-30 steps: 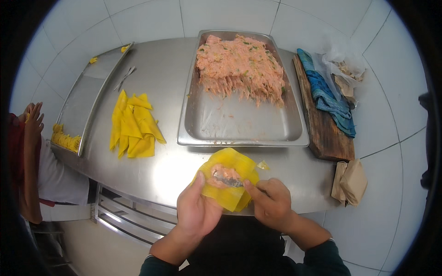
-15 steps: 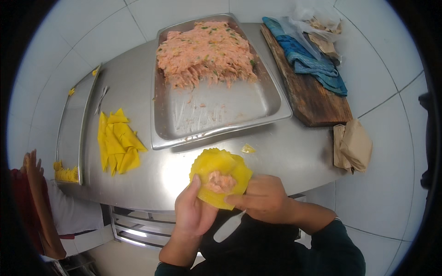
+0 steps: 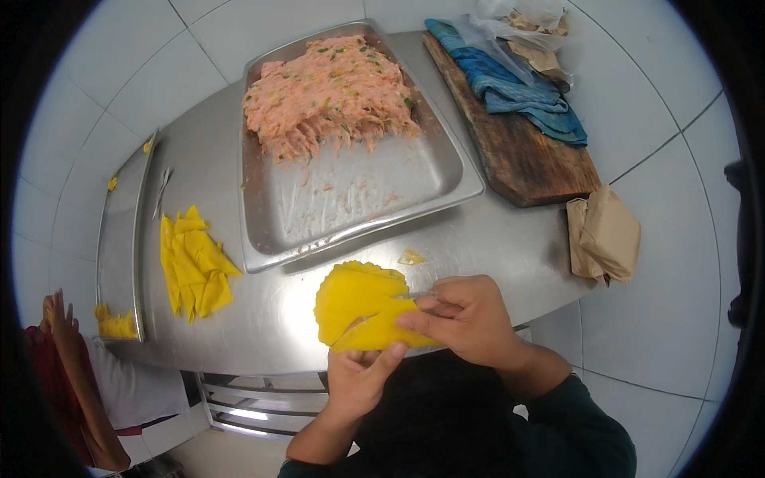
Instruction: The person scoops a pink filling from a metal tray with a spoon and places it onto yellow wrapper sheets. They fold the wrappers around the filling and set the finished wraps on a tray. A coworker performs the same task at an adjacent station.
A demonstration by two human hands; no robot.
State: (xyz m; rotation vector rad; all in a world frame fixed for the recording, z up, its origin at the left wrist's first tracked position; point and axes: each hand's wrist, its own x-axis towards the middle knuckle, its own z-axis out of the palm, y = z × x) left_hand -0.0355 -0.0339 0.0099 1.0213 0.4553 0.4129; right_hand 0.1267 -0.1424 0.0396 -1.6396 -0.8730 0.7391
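Yellow dumpling wrappers with a scalloped edge are held in front of me, with the front one folded over. A sliver of pinkish filling shows in the slit between the layers. Underneath, my left hand supports the wrappers, its thumb against their lower edge. My right hand pinches the right side of the fold between thumb and fingers. A thin metal utensil sticks out of that same hand across the wrapper; its other end is hidden. Beyond stands a steel tray of minced filling with green flecks.
More yellow wrappers lie in a pile at left, near metal tongs and a flat tray with yellow pieces. A wooden board bears a blue cloth. A brown paper packet sits right. Another person's arm is lower left.
The front wrapper has been folded over, mostly covering the filling. The utensil's broad pale end, seen below my right hand before, no longer shows. My left hand has shifted right and lower.
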